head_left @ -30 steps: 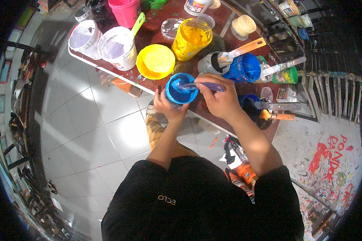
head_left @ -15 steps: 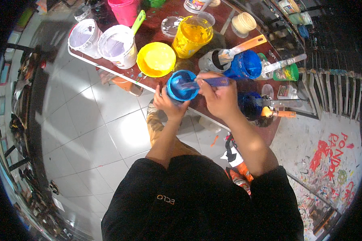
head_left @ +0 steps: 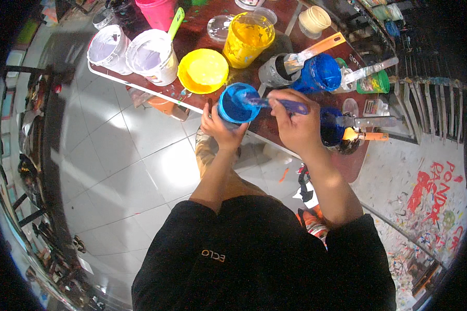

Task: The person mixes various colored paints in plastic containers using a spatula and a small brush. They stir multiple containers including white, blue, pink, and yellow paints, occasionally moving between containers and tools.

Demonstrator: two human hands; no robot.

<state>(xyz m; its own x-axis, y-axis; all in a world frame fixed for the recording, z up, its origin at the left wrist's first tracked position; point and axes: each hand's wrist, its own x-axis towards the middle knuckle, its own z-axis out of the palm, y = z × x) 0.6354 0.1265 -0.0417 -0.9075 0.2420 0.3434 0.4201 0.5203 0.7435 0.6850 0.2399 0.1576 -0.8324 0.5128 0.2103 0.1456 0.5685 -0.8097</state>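
My left hand (head_left: 223, 129) is wrapped around the lower side of a small blue tub (head_left: 253, 115) of blue paint, which it holds at the table's near edge. In my right hand (head_left: 300, 122), the fingers are closed on the purple handle of a spatula (head_left: 290, 105). Its paint-smeared end reaches over the right rim into the tub. Just beyond the tub stands a yellow bowl (head_left: 203, 71) of bright yellow paint. To the right of it is a grey pot (head_left: 273, 72) with an orange-handled spatula (head_left: 316, 50) lying across the top.
On the dark red table (head_left: 192, 26) stand two white buckets (head_left: 163, 70), a yellow bucket (head_left: 244, 49), a pink bucket (head_left: 158, 13) and a blue bucket (head_left: 316, 75). A dark blue pot (head_left: 331, 127) sits near my right hand. Tiled floor (head_left: 109, 171) lies at the left.
The spatula's handle and my right hand have shifted slightly right, drawing the blade toward the tub's right rim. My left hand keeps its hold on the tub.
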